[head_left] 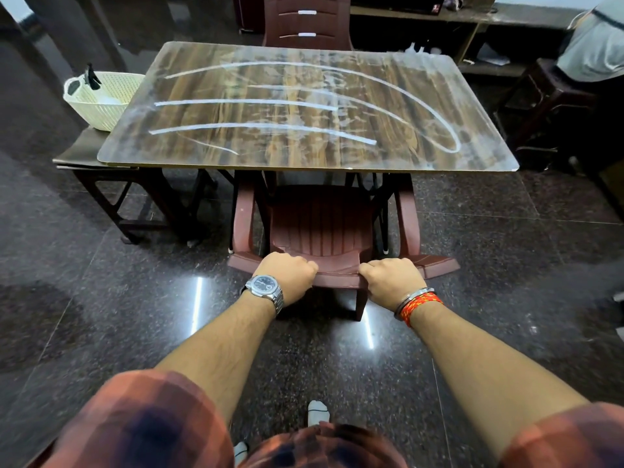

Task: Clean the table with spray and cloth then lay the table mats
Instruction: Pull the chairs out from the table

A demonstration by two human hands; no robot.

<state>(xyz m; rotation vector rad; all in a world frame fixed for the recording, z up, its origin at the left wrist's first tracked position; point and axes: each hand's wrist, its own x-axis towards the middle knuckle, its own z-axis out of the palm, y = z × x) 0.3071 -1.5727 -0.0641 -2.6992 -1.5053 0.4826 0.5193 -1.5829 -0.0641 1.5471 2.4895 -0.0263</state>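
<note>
Table (304,106): wood-grain top, smeared with pale streaks and long white lines from the left edge to the right edge; not yet wiped, no mats laid. Chair (324,228): brown plastic, seat tucked under the table's near edge, backrest toward the person. Left hand (287,276): fingers curled tight over the top of the backrest, left of its middle. Right hand (390,278): fingers likewise closed on the same rail, right of its middle. Basket (101,96): cream, on a low side table by the far left corner; contents unclear. Step in hand, as judged: moving the chair for access. Advice: pull evenly with both hands, straight back, legs clear of the table frame.
</note>
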